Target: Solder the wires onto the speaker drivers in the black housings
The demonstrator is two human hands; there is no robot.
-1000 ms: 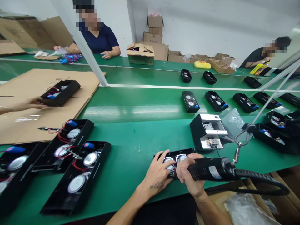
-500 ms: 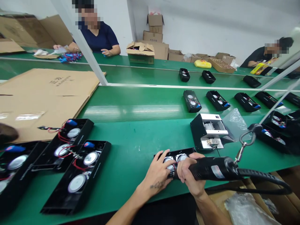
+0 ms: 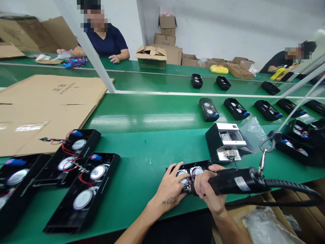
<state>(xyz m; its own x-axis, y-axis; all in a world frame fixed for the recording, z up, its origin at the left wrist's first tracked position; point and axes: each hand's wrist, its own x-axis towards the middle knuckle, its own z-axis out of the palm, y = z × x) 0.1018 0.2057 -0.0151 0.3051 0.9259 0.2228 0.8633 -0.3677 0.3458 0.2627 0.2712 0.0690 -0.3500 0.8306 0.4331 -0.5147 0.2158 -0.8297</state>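
My right hand [image 3: 209, 189] is wrapped round a black electric screwdriver [image 3: 236, 181], which lies nearly level and hangs from a metal clip at its back. Its tip points left into an open black speaker housing [image 3: 188, 165] and is hidden by my fingers and the housing. My left hand [image 3: 170, 184] grips that housing at its left side, thumb at the near edge and fingers over the top by a round speaker [image 3: 182, 177]. A second speaker [image 3: 196, 171] shows beside my right hand. Red wires run between the speakers.
Several open speaker housings [image 3: 83, 193] stand at left beside a large cardboard sheet [image 3: 50, 112]. A black-and-white screw feeder [image 3: 224, 142] is just beyond my hands. More housings [image 3: 209, 110] lie on the green belt. Two people sit across. Cardboard boxes [image 3: 279, 217] are below right.
My right hand and the screwdriver have shifted slightly right, its back end and cable swinging further right. My left hand stays put. The housings on the far belt have moved a little left.
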